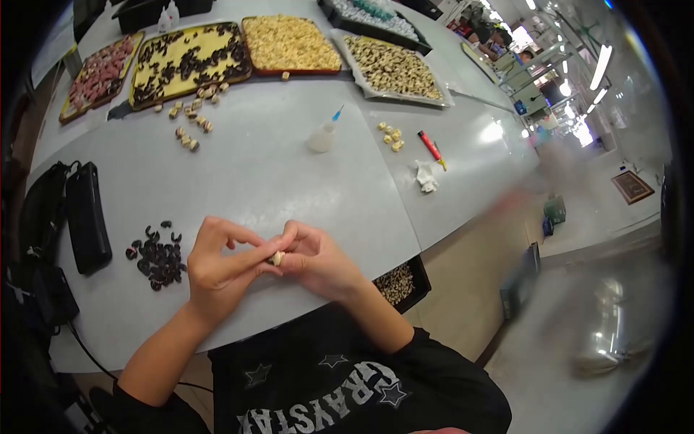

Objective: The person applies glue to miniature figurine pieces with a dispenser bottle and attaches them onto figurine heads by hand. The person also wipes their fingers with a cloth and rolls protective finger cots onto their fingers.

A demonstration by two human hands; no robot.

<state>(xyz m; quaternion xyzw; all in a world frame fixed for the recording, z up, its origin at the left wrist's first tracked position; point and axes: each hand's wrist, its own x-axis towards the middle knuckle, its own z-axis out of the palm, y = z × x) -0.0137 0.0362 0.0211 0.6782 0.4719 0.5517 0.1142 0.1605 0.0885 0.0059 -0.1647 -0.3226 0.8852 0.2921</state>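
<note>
My left hand (pixel 220 264) and my right hand (pixel 314 260) meet over the near part of the grey table (pixel 231 173). Between their fingertips is a small cream-coloured piece (pixel 277 257) with a dark part at its side. Both hands are closed in a pinch around it, and the fingers cover much of it. Just left of my left hand lies a loose pile of small dark curved pieces (pixel 160 262). Cream-and-dark small blocks (pixel 194 112) are scattered farther off, in front of the trays.
Along the far side stand trays of pink pieces (pixel 101 76), dark curved pieces (pixel 155 76), cream pieces (pixel 289 45) and two-tone pieces (pixel 394 70). A squeeze bottle with a blue needle tip (pixel 322 137), a red pen-like tool (pixel 431 148) and a black case (pixel 88 217) lie around.
</note>
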